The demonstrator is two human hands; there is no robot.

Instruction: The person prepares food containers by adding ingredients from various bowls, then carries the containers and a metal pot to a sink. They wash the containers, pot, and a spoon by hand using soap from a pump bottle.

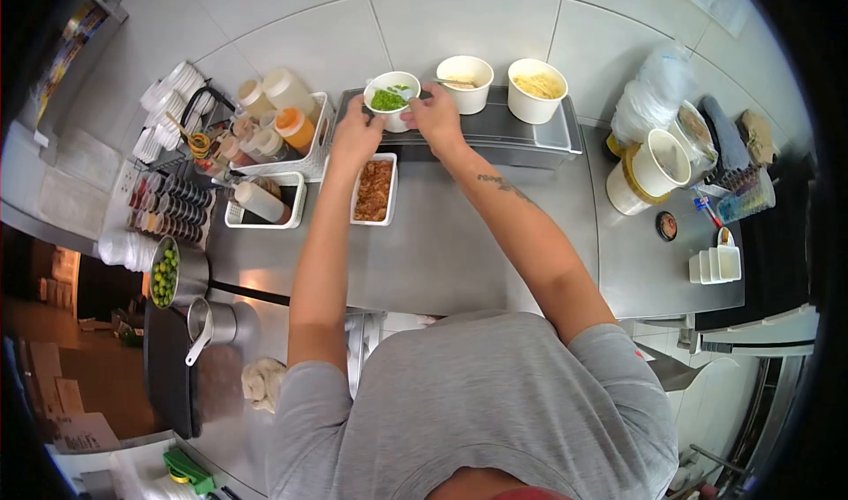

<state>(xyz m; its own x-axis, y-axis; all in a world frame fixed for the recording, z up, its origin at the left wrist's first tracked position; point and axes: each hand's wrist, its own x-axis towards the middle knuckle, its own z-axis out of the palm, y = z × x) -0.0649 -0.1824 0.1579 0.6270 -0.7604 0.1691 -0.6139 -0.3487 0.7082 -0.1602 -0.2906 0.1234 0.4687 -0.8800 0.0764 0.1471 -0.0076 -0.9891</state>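
Observation:
Both of my hands are around a white paper bowl (390,102) of chopped green herbs, which stands at the left end of a raised steel shelf (495,131). My left hand (358,131) grips its left side, and my right hand (435,117) holds its right side. Just right of it are two more white bowls, one with pale contents and a utensil (465,83), the other with yellow shreds (538,90). Below the shelf, near my left forearm, lies a white tray of reddish-brown food (374,191).
Baskets of sauce bottles (296,129) and a squeeze bottle (262,201) stand at the left, beside a pot of green limes (177,270) and a small saucepan (212,319). Stacked white buckets (649,169), plastic bags (655,89) and small white containers (715,264) are at the right.

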